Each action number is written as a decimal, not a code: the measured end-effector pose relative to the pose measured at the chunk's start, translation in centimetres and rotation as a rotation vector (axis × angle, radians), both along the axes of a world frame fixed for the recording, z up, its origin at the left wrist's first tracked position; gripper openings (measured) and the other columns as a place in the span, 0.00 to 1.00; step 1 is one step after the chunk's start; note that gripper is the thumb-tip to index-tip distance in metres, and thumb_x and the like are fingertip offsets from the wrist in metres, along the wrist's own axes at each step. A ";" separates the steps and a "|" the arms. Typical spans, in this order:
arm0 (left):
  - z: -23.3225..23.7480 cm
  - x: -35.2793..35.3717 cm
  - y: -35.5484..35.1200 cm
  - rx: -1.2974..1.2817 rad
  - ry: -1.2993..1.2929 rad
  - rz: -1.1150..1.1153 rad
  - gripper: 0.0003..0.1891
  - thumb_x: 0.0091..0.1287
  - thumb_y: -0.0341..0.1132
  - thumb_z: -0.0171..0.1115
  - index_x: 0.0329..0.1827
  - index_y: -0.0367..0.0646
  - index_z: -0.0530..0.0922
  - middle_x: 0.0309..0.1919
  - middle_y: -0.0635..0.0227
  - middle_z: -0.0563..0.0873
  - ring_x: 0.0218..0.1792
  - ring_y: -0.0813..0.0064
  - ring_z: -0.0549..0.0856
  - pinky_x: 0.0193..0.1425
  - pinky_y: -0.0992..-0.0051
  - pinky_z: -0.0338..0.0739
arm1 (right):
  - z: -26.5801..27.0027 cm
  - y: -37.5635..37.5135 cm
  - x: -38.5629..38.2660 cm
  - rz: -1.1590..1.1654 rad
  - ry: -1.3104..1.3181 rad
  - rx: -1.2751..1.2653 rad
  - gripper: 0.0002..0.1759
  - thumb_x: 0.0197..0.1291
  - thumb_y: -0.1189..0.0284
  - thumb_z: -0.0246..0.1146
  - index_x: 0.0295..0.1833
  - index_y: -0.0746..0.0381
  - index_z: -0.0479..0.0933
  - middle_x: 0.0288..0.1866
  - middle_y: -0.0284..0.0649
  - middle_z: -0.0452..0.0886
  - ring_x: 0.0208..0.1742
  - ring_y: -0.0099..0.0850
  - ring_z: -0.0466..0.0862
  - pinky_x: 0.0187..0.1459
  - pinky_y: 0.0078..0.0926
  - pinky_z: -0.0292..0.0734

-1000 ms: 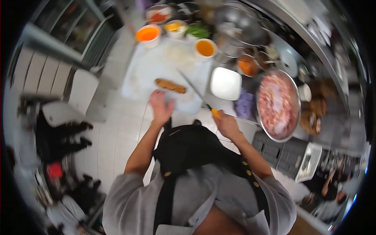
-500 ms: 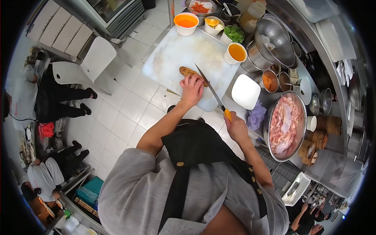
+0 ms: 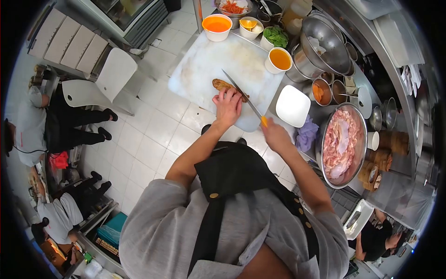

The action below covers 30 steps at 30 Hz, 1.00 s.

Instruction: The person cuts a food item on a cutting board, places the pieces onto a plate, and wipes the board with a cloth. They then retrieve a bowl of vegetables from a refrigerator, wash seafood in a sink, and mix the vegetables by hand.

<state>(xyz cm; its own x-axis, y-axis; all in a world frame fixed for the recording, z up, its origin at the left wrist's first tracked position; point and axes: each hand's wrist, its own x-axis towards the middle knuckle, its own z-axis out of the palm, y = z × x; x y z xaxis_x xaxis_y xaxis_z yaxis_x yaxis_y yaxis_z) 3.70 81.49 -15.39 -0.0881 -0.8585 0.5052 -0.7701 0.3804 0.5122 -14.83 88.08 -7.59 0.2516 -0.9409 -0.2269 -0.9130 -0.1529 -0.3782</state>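
Note:
A browned piece of food (image 3: 220, 84) lies on the white cutting board (image 3: 195, 60). My left hand (image 3: 227, 106) presses down on it, fingers bent over its near part. In my right hand (image 3: 276, 135) is a knife (image 3: 251, 103) with a yellow handle. Its blade slants up and left across the board, beside the fingers of my left hand and over the right end of the food. An empty white square bowl (image 3: 293, 106) stands right of the board.
Cups of orange liquid (image 3: 217, 25) (image 3: 279, 59) and green leaves (image 3: 275, 36) line the board's far side. At the right are a purple cloth (image 3: 307, 134) and a steel bowl of raw meat (image 3: 342, 144). Co-workers (image 3: 32, 125) (image 3: 60, 216) are at the left.
My right hand and the knife have moved up and left, the blade tip now further over the board. My left hand stays on the food. The view has shifted slightly.

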 end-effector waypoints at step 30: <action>-0.4 1.0 -0.8 -0.013 0.087 -0.033 0.13 0.52 0.29 0.63 0.41 0.46 0.76 0.46 0.67 0.76 0.53 0.61 0.70 0.51 0.60 0.57 | -0.5 -0.3 3.9 -0.085 -0.084 0.011 0.16 0.66 0.66 0.49 0.43 0.71 0.63 0.24 0.58 0.77 0.28 0.55 0.80 0.29 0.48 0.76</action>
